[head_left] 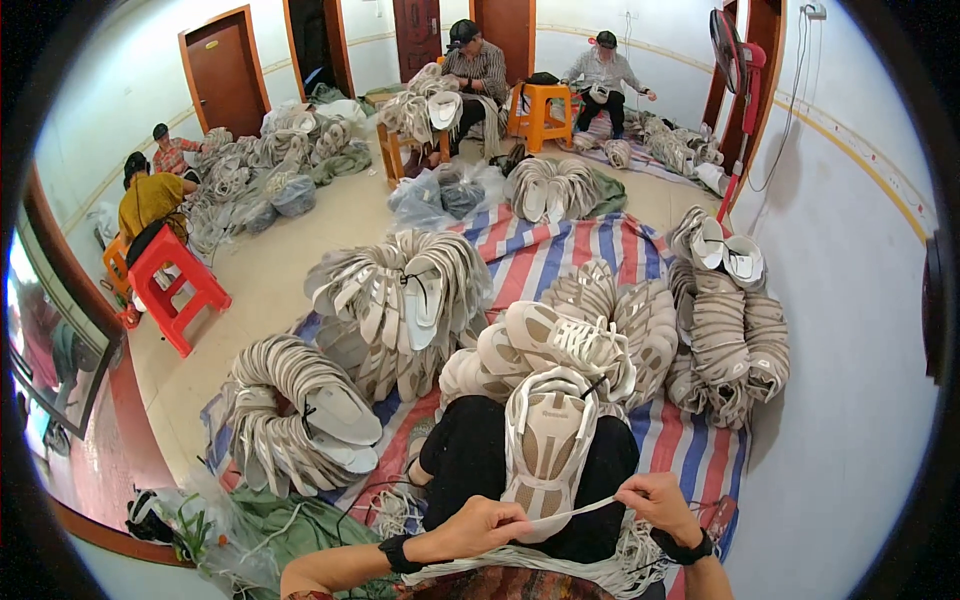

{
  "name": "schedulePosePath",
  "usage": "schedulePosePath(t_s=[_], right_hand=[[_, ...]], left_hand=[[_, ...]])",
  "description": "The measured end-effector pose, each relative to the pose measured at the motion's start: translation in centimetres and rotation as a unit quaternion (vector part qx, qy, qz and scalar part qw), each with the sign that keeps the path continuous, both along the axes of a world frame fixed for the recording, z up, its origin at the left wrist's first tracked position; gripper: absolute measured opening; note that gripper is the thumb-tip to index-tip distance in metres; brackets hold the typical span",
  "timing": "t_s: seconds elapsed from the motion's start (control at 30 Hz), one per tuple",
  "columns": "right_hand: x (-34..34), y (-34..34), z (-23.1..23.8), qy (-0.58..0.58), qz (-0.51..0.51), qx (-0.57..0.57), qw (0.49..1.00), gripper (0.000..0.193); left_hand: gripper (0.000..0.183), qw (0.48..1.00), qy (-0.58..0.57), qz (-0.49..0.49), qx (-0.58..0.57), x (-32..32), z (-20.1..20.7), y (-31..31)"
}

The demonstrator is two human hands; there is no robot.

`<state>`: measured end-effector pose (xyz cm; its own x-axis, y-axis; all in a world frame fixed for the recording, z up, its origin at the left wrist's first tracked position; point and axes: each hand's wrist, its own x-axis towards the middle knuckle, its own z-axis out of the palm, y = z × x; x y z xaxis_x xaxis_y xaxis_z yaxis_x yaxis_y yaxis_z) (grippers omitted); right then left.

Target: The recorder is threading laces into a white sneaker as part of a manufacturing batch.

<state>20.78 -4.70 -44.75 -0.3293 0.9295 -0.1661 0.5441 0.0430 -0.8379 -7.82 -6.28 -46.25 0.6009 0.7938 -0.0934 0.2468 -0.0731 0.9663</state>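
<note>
A white shoelace [572,513] is stretched between my two hands, low over my lap. My left hand [488,524] pinches one end, and my right hand [660,506] pinches it farther right. Just beyond the lace, a beige and white shoe upper [550,440] rests on my black-trousered legs, tongue upward, touching a string of similar uppers. Behind it lies an upper with white lacing [575,340] across its front. Loose white shoelaces [640,555] are heaped across my lap below my hands. Each wrist wears a black band.
Coiled bundles of shoe uppers [300,415] surround me on a striped tarp [690,450]. More uppers [725,340] are stacked against the right wall. A red stool [178,285] stands left, a red fan [740,100] back right. Several people sit farther off among bundles.
</note>
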Motion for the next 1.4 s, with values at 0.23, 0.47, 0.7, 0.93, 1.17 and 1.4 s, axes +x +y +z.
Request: schedulePosePath(t_s=[0.23,0.47,0.7,0.93,1.17,1.4], right_hand=[[-5.4,-0.4,1.4,0.047,0.136,0.219,0.965,0.037],[-7.8,-1.0,0.4,0.020,0.130,-0.023,0.991,0.033],[-6.2,-0.5,-0.5,0.043,0.148,-0.056,0.986,0.028],[-4.5,0.7,-3.5,0.034,0.156,0.132,0.978,0.017],[-2.6,3.0,-2.4,0.110,-0.088,-0.076,0.987,0.013],[-4.9,9.0,-1.7,0.203,-0.029,-0.022,0.979,0.013]], left_hand=[[0.026,0.992,0.004,-0.004,0.123,3.0,0.1,0.4],[0.018,0.977,0.053,-0.008,0.205,2.7,-0.1,1.0],[0.014,0.986,0.018,-0.066,0.155,1.7,-0.3,2.4],[0.008,0.962,-0.018,0.206,0.180,-2.2,-1.6,6.3],[0.053,0.971,-0.043,0.202,0.122,-3.2,-4.3,10.2],[0.064,0.983,-0.037,0.087,0.155,1.5,-6.0,15.0]])
